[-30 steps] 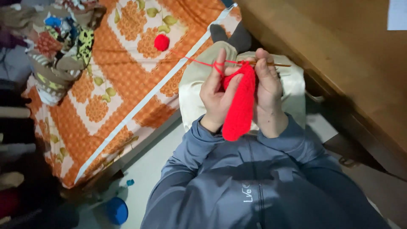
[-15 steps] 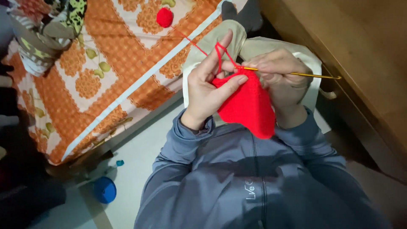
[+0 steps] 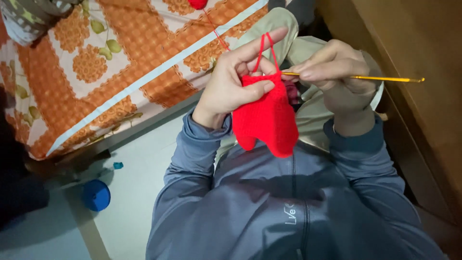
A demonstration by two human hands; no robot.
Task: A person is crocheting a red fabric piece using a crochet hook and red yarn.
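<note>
**Keeping the yarn taut while the hook worked the top edge**

We held the red crocheted piece (image 3: pixel 267 120) up in front of our chest, above our lap, so nothing carried it but our own hands. Our left hand (image 3: pixel 236 82) was closed on its top edge, thumb pressed across the front and the other fingers behind, while the forefinger stood out straight with the red yarn (image 3: pixel 265 48) looped over it. Our right hand (image 3: pixel 337 77) was curled shut around the golden crochet hook (image 3: pixel 385 78), pinched between thumb and forefinger; the working end was hidden behind the fingers and the piece, so we could not tell whether it sat in a stitch.

We judged that the step wanted even tension: the raised forefinger needed to stay high enough for the loop to run tight, and the thumb needed to grip just below the row being worked, so the edge would not sag. A light grip on the hook, turning from the wrist, seemed best.

The strand ran away toward the red ball (image 3: pixel 197 4) at the far edge of the orange flowered bedspread (image 3: pixel 120 77). A blue round thing (image 3: pixel 96 195) lay on the pale floor (image 3: pixel 134 202) beside the bed, well apart from us.
</note>
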